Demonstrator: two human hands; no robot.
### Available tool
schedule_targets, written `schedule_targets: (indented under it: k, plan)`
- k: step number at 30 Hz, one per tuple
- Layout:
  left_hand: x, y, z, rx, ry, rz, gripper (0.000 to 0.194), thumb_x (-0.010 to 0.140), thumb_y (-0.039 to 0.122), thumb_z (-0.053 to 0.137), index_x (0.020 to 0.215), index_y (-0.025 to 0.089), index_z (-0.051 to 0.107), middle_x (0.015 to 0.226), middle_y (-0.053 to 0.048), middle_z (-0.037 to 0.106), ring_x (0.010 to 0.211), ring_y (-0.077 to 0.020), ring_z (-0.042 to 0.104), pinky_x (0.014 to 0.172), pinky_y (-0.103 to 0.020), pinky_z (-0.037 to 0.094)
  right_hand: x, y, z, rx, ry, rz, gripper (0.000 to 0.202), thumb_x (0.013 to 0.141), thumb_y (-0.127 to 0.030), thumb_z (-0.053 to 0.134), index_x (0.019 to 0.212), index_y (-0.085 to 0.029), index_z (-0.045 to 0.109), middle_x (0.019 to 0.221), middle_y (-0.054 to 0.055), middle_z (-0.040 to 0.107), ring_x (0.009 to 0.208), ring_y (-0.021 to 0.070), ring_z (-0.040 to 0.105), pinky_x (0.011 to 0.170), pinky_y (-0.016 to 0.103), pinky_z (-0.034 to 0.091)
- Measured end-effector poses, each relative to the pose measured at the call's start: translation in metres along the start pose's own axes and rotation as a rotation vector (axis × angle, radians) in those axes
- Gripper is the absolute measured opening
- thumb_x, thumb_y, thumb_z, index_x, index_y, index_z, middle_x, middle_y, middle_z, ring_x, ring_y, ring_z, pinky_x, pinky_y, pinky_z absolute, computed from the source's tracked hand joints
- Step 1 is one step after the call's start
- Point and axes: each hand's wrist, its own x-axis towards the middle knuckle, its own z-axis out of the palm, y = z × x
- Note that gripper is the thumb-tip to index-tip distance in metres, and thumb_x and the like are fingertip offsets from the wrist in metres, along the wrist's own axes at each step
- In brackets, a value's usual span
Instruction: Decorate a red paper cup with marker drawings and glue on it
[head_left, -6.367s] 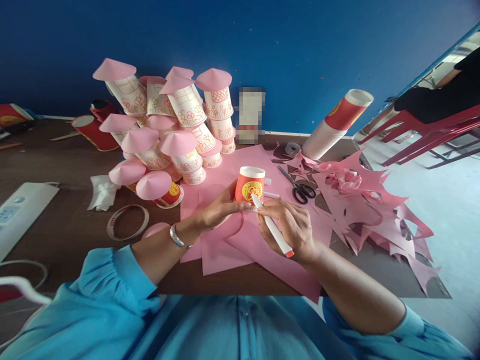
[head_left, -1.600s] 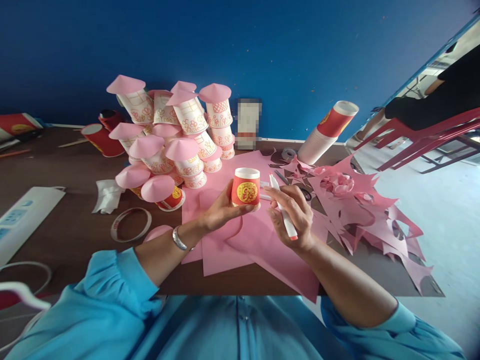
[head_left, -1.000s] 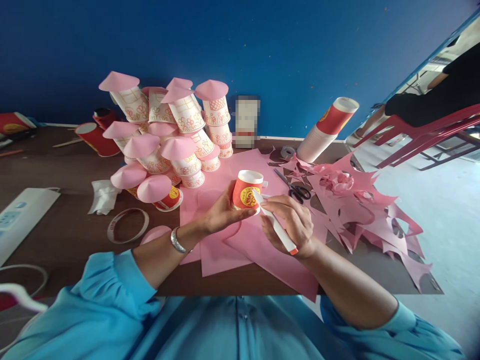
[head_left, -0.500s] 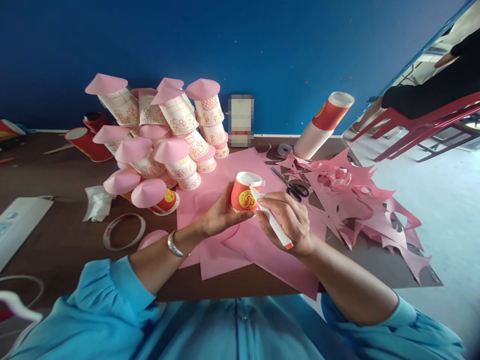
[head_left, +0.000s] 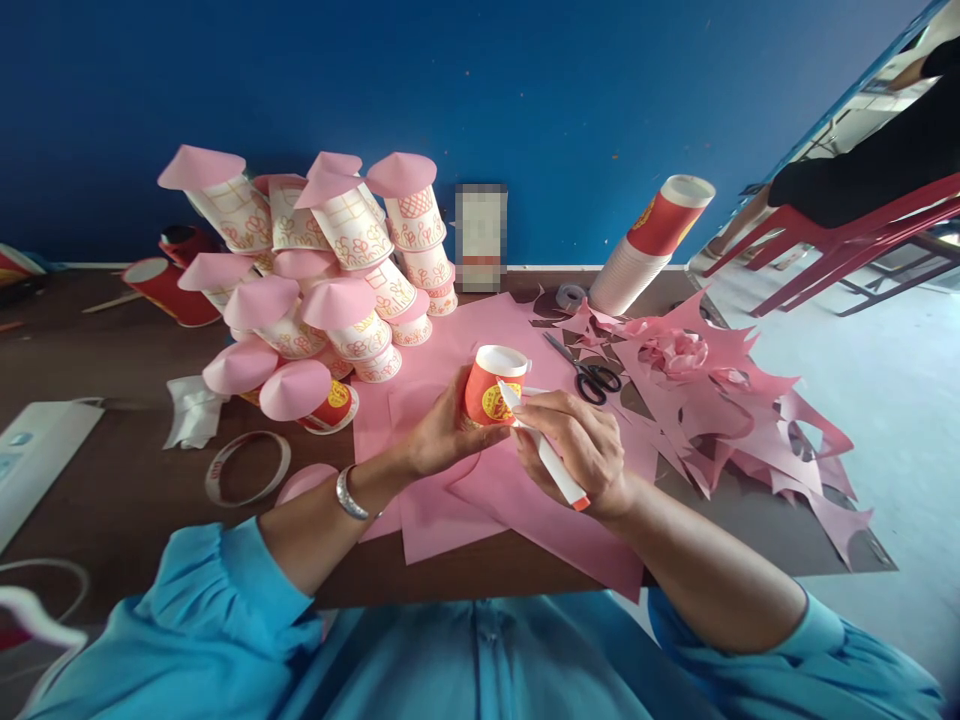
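Our left hand point(head_left: 441, 437) curls its fingers round a yellow-emblemed red paper cup point(head_left: 484, 392); our right hand point(head_left: 576, 440) pinches a slim white marker point(head_left: 553, 465), nearer than the black-handled metal scissors point(head_left: 580, 368).

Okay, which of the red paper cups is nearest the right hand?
The red paper cup gripped in the left hand, by the tip of the white marker in the right hand; no other red cup is in either hand.

Brown table point(head_left: 67, 360) — pink paper point(head_left: 487, 490), possibly tape point(head_left: 564, 300).
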Motion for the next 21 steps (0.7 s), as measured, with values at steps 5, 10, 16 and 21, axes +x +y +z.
schedule_targets:
  k: [5,10,16,21]
  plan:
    - [0.0008,0.0008,0.0022,-0.006,0.002,0.023,0.077,0.087,0.069,0.097,0.133,0.023,0.056,0.141,-0.015,0.073,0.128,-0.0359,0.073,0.105,-0.050,0.064,-0.0011,0.0006,0.0012,-0.017,0.010,-0.002,0.023,0.109,-0.011,0.068,0.130,-0.020,0.068,0.094,0.006,0.083,0.074,0.0195,0.080,0.069,0.029,0.066]
    - [0.0007,-0.0012,0.0032,0.014,0.029,0.026,0.078,0.087,0.072,0.096,0.132,0.022,0.057,0.139,-0.015,0.073,0.125,-0.0349,0.072,0.103,-0.050,0.064,-0.0019,0.0004,0.0002,-0.003,-0.003,0.010,0.033,0.106,-0.009,0.069,0.137,-0.022,0.067,0.098,0.005,0.085,0.077,0.0200,0.082,0.071,0.029,0.068]
    - [-0.0009,0.0002,0.0028,0.037,0.029,0.019,0.073,0.089,0.068,0.095,0.131,0.022,0.056,0.141,-0.015,0.072,0.128,-0.0358,0.073,0.107,-0.054,0.064,-0.0018,-0.0003,-0.0001,-0.010,-0.007,0.009,0.021,0.107,-0.011,0.069,0.126,-0.020,0.070,0.095,0.007,0.084,0.076,0.0197,0.082,0.070,0.030,0.070]
    - [-0.0016,-0.0011,0.0019,0.031,0.025,-0.004,0.077,0.088,0.056,0.102,0.140,0.022,0.056,0.143,-0.017,0.076,0.128,-0.0375,0.076,0.102,-0.053,0.069,-0.0060,-0.0002,0.0028,0.034,-0.006,-0.026,0.030,0.102,-0.008,0.074,0.129,-0.021,0.071,0.095,0.004,0.085,0.081,0.0205,0.085,0.076,0.030,0.073]
